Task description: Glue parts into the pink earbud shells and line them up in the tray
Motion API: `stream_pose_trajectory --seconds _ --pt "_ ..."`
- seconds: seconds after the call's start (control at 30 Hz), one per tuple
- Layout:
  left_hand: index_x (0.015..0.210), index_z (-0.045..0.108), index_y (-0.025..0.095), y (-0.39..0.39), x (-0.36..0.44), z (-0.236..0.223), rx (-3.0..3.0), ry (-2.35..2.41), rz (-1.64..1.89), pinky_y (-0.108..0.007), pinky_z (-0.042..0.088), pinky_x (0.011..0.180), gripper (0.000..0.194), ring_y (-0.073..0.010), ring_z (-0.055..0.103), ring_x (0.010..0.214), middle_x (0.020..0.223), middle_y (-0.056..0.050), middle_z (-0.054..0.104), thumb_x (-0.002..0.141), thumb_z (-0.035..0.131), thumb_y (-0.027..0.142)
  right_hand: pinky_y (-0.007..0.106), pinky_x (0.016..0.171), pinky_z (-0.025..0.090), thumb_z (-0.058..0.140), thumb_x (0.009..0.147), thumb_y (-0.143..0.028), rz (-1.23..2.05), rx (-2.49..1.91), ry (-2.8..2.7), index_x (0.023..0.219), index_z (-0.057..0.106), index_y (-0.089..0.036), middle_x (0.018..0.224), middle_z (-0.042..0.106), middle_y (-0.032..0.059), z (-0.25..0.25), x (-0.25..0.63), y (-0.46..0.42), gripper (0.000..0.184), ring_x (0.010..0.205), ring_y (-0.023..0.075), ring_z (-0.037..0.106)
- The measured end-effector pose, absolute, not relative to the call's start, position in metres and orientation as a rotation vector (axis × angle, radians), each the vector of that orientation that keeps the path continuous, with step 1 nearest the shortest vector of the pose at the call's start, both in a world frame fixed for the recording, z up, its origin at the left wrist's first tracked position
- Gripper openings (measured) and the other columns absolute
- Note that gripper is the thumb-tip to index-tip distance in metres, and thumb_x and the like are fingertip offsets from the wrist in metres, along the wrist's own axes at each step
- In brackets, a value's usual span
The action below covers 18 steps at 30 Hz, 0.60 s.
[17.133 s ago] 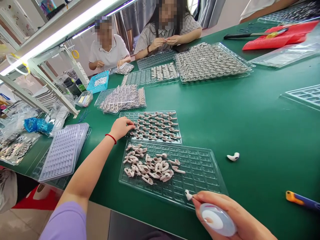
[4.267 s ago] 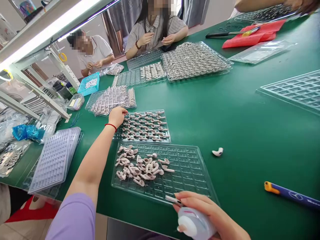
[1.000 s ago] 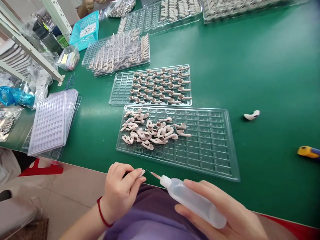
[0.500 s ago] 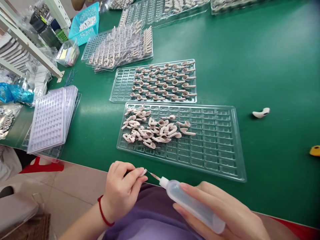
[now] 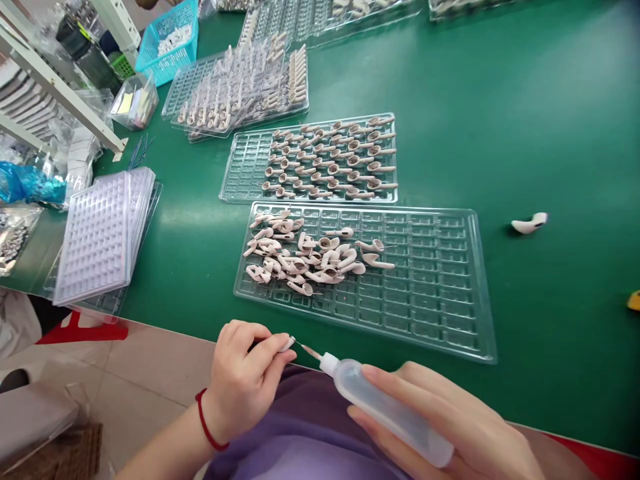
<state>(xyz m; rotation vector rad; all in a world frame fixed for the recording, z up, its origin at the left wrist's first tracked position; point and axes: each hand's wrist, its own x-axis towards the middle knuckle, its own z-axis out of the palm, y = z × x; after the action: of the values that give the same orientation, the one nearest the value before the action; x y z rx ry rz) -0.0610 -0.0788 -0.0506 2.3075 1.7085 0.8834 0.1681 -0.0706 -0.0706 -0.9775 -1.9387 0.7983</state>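
Note:
My left hand (image 5: 247, 373), with a red cord at the wrist, pinches a small white earbud shell (image 5: 287, 344) near the table's front edge; the fingers hide most of it. My right hand (image 5: 430, 420) is wrapped round a translucent squeeze bottle (image 5: 385, 407) with a white cap. Its thin needle tip points left and meets or nearly meets the shell's end. Beyond the hands, a clear plastic tray (image 5: 425, 287) carries a loose heap of earbud shells (image 5: 310, 257) on its left half. Behind it, a second tray (image 5: 245, 163) has shells laid in rows.
A single earbud shell (image 5: 530, 223) lies on the green table (image 5: 500, 133) at right. White trays (image 5: 95, 233) are stacked at left. Filled trays (image 5: 235, 93), a clear box (image 5: 134, 101) and a blue basket (image 5: 167, 43) stand farther back. An orange-tipped tool (image 5: 634, 301) shows at the right edge.
Earlier my left hand was over the rear tray; it is now at the table edge with an earbud shell. The bottle has swung round to it. Over the last half second both hands barely move.

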Motion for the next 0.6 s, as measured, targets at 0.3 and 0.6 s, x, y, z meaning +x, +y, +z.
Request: stream_pose_trajectory --seconds 0.3,0.6 --pt "0.097 0.073 0.02 -0.079 -0.06 -0.049 2.242 1.716 0.961 -0.027 0.051 0.063 0.013 -0.0147 0.057 0.07 0.079 -0.003 0.062 0.089 0.064 0.015 0.028 0.051 0.052 0.067 0.085 -0.029 0.901 -1.223 -1.723 0.123 0.06 -0.033 0.081 0.068 0.0026 -0.078 0.173 -0.088 0.039 0.059 0.0169 0.062" --pt "0.095 0.079 0.02 -0.113 -0.047 -0.045 1.309 1.445 0.882 -0.025 0.056 0.07 0.016 -0.0172 0.07 0.076 0.086 -0.008 0.077 0.088 0.067 0.028 0.027 0.064 0.059 0.069 0.08 -0.019 1.001 -1.134 -1.624 0.111 0.062 -0.032 0.1 0.067 0.0056 -0.068 0.166 -0.087 0.035 0.083 0.0211 0.07"
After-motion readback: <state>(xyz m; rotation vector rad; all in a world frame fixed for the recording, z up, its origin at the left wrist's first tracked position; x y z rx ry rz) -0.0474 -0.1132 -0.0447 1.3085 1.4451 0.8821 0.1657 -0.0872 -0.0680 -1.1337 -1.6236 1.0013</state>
